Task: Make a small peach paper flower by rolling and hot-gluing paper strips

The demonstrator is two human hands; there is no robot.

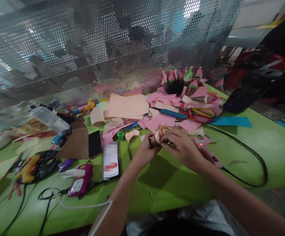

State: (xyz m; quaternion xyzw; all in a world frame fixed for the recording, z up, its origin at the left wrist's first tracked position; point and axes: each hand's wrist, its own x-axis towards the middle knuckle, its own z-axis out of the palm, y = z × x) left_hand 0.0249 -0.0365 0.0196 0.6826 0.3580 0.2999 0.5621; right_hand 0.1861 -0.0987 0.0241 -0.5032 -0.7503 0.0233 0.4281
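A small paper ice cream cone (pixel 159 133) with a peach-coloured swirled top is between my two hands, above the green table. My left hand (pixel 146 148) is closed around its brown lower part, most of which is hidden. The fingers of my right hand (pixel 180 142) are closed on the right side of the swirl. Just right of my right hand lies a pink glue gun (pixel 208 153) with a red light on. Scraps of pink paper (pixel 160 122) and a crumpled peach paper piece (pixel 132 134) lie beyond my hands.
Scissors (pixel 194 118) and a blue cutter (pixel 173 113) lie on the paper pile. Finished paper cones (pixel 188 74) stand behind. Left are two phones (pixel 94 144), a purple power strip (pixel 80 182), cables and a tape roll. A perforated metal panel (pixel 95 59) borders the table's back.
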